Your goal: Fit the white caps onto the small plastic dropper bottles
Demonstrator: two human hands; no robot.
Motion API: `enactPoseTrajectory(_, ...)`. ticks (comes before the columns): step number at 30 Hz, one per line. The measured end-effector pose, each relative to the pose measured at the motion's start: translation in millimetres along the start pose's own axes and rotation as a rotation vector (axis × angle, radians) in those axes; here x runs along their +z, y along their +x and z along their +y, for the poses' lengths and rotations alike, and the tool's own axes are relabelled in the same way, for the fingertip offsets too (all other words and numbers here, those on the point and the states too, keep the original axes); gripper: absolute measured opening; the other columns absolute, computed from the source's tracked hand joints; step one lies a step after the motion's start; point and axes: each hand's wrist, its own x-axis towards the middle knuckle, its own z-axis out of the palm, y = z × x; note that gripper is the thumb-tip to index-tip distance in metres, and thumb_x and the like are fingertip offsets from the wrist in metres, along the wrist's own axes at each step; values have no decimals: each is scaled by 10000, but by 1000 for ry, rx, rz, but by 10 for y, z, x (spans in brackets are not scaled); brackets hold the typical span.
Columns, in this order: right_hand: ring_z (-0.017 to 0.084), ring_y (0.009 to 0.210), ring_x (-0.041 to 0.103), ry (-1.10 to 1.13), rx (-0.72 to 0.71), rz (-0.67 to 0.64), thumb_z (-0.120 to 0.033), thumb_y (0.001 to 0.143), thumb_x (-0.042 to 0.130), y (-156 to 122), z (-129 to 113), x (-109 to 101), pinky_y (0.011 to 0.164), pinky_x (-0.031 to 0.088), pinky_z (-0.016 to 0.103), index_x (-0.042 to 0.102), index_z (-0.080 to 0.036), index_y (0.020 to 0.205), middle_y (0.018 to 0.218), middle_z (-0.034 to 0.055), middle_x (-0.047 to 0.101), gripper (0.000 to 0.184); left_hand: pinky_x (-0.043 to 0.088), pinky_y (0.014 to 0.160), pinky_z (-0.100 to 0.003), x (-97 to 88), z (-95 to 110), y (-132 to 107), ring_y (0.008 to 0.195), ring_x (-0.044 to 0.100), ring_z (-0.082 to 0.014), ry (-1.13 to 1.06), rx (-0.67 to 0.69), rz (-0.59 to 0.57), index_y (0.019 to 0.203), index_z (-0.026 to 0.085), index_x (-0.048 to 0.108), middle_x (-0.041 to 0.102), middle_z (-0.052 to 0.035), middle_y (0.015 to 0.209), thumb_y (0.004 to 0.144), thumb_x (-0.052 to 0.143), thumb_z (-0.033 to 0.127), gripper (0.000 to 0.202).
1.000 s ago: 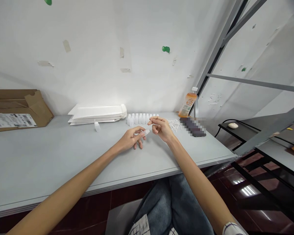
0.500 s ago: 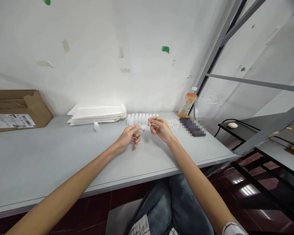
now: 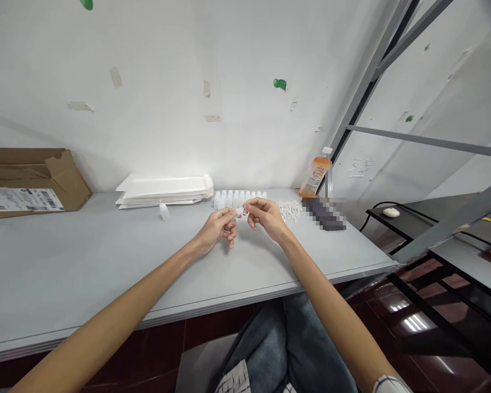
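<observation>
My left hand (image 3: 216, 230) is closed around a small translucent white dropper bottle (image 3: 238, 212), tilted with its mouth end toward the right. My right hand (image 3: 269, 217) is in a pinch at that end, holding a tiny white part that the fingertips mostly hide. Both hands hover above the grey table, fingertips close together. Right behind them stand several similar white bottles (image 3: 234, 200) in rows. Beyond my right hand lies a loose pile of small white plastic parts (image 3: 291, 209). One more bottle (image 3: 164, 212) stands alone, leaning slightly, to the left.
A stack of white flat sheets or envelopes (image 3: 167, 191) lies against the wall. An opened cardboard box (image 3: 71, 183) is at the far left. An orange drink bottle (image 3: 316, 176) and a blurred dark object (image 3: 326, 214) are at the right, near a grey metal frame (image 3: 354, 106).
My right hand has come slightly left and brought its pinched fingertips to the bottle's mouth end. The gap between the hands has closed. The view has shifted slightly.
</observation>
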Motion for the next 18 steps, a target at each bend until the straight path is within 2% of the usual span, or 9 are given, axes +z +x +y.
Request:
enactPoseTrajectory(5,91,464,535,-39,-1,-14,-383,756,723,-7,-1,7,398,408,236,646,-163,789,741,24,647,236,501,365,-292,-27,-28,19,421,452,-86,17,3,8,848,181,487,333,68,641,848,583,487,321)
enactPoseTrajectory(12,94,468,547,-89,41,65,-426,717,727,0,-25,15,394,405,225,635,-167,786,747,22,640,283,470,371,-246,-39,-37,16,423,496,-88,70,-8,5,866,187,480,414,61,647,857,569,488,313)
enactPoseTrajectory(15,97,461,555,-191,18,169,-454,740,678,28,16,-20,390,389,224,635,-172,807,778,31,643,293,442,368,-219,-47,-41,22,431,541,-98,129,-2,20,902,189,482,502,41,679,850,580,486,317)
enactPoseTrajectory(18,102,469,559,-439,-80,345,-424,811,574,58,68,-111,430,389,233,635,-184,824,786,29,652,248,433,369,-211,-60,-42,31,454,599,-125,202,13,53,937,187,471,581,11,732,832,604,487,344)
